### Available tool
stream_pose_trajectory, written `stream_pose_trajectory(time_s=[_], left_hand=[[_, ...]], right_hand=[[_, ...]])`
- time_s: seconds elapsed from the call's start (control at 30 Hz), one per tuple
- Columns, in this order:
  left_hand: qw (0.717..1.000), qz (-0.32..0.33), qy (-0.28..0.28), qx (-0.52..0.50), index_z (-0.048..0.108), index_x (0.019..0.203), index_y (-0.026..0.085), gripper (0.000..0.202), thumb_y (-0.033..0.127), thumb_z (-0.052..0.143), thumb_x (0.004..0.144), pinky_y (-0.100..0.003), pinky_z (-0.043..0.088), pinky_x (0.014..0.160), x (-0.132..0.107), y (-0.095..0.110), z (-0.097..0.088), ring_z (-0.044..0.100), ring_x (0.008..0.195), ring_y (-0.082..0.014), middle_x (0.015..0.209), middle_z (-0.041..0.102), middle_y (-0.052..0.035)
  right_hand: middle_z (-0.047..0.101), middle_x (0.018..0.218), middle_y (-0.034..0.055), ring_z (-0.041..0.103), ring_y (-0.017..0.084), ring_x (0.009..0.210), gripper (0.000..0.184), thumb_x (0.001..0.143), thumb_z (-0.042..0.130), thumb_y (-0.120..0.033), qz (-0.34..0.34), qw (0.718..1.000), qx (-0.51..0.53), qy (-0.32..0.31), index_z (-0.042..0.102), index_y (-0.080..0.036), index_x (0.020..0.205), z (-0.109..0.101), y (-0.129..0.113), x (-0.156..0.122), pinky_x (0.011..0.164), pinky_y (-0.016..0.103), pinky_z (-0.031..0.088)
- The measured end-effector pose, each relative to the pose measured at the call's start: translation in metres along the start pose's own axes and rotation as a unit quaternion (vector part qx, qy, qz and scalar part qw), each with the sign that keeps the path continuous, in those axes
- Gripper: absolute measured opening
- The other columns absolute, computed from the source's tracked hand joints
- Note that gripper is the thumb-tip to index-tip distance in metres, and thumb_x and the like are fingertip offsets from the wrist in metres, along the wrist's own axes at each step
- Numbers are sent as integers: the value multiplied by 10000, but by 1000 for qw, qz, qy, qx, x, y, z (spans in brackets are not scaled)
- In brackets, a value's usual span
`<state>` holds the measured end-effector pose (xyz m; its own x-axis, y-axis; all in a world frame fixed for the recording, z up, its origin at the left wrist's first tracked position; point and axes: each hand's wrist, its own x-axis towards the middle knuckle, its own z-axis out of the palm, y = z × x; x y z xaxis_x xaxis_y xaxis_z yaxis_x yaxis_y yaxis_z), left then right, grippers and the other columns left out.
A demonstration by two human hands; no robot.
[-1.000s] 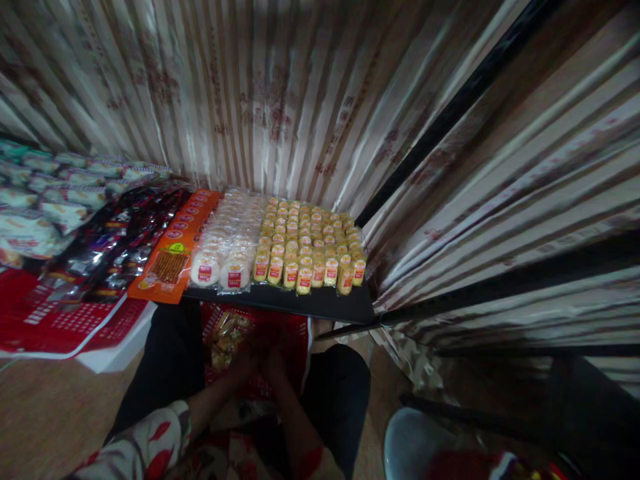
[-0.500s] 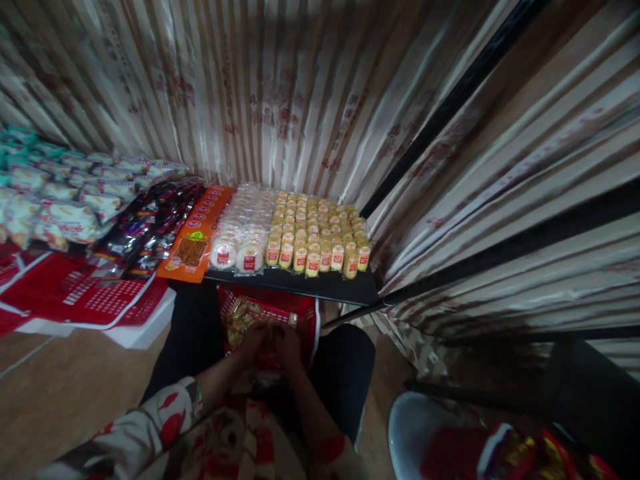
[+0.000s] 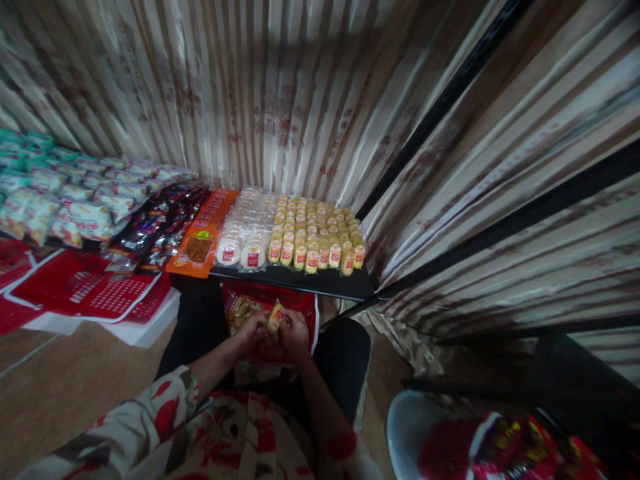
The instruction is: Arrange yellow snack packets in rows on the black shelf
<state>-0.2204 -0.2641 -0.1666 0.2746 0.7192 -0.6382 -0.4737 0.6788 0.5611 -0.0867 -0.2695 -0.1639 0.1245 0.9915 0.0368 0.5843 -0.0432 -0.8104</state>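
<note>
Between my legs, a small yellow wrapped snack pack [image 3: 274, 316] is pinched in both hands above a red basket [image 3: 314, 313]. My left hand [image 3: 253, 331] grips its left side, and my right hand [image 3: 294, 331] closes on its right side. Below them, more gold-wrapped packs [image 3: 241, 308] lie in the basket. Just beyond, rows of similar yellow packs [image 3: 313, 257] stand at the right end of a black tabletop [image 3: 300, 279]. Beside them are clear-wrapped round white crackers [image 3: 253, 255].
An orange snack bag [image 3: 197, 247], dark shiny packets [image 3: 150, 230] and white-and-green packs [image 3: 90, 217] line the table leftward. Red baskets [image 3: 95, 287] sit at the left. Black poles [image 3: 430, 120] slant before a striped curtain [image 3: 280, 80]. A white stool [image 3: 400, 427] holds red packets [image 3: 530, 447].
My hands have lifted slightly and come up with the yellow pack now clearly showing between them. The camera view has shifted a little.
</note>
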Motion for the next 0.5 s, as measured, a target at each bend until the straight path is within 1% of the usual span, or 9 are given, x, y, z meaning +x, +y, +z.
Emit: stream_pose_trajectory(time_s=[0.07, 0.1, 0.2, 0.27, 0.37, 0.43, 0.5], left_hand=[[1000, 1, 27, -7, 603, 1026, 101, 469, 91, 496, 569, -178, 385, 504, -2, 4, 2, 534, 504, -97, 645, 628, -19], [999, -2, 31, -10, 596, 1042, 95, 487, 86, 490, 566, -180, 395, 513, -2, 7, 3, 541, 511, -99, 655, 632, -24], [1000, -8, 22, -7, 596, 1052, 91, 502, 80, 489, 561, -176, 397, 518, -5, 13, 8, 546, 523, -98, 679, 643, -32], [1000, -9, 19, 6, 607, 1029, 86, 478, 84, 496, 564, -174, 391, 514, -5, 17, 12, 546, 528, -99, 675, 643, -36], [999, -19, 11, 38, 625, 966, 76, 413, 102, 503, 573, -174, 377, 499, -6, 24, 18, 536, 521, -98, 635, 630, -32], [998, -23, -1, 64, 630, 920, 78, 377, 111, 499, 568, -172, 366, 489, -6, 28, 22, 526, 508, -92, 619, 620, -23], [995, -28, -12, 92, 629, 882, 90, 351, 120, 499, 557, -170, 364, 490, -5, 31, 25, 527, 507, -89, 614, 612, -13]], right_hand=[[604, 888, 57, 591, 172, 794, 250, 710, 491, -213, 3, 1000, -12, -8, 680, -191, 874, -9, -4, 1, 790, 313, 487], [602, 899, 61, 591, 174, 791, 259, 711, 494, -211, 6, 1000, -14, -12, 677, -187, 893, -13, -6, 1, 786, 316, 491], [600, 947, 72, 587, 183, 838, 293, 716, 508, -196, -12, 1000, -22, -13, 668, -191, 962, -24, -9, 3, 813, 328, 491], [604, 1000, 83, 570, 198, 922, 319, 719, 524, -177, -42, 998, -44, -14, 665, -195, 1005, -31, -10, 4, 866, 343, 473], [597, 1145, 92, 513, 218, 1070, 377, 728, 532, -134, -102, 991, -86, -32, 651, -191, 1082, -43, -11, 7, 949, 364, 429], [583, 1220, 71, 470, 215, 1142, 419, 747, 514, -106, -157, 979, -108, -65, 627, -203, 1139, -51, -13, 10, 988, 370, 400], [592, 1227, 46, 459, 205, 1161, 451, 762, 497, -87, -203, 965, -127, -109, 605, -228, 1177, -58, -16, 12, 1005, 376, 386]])
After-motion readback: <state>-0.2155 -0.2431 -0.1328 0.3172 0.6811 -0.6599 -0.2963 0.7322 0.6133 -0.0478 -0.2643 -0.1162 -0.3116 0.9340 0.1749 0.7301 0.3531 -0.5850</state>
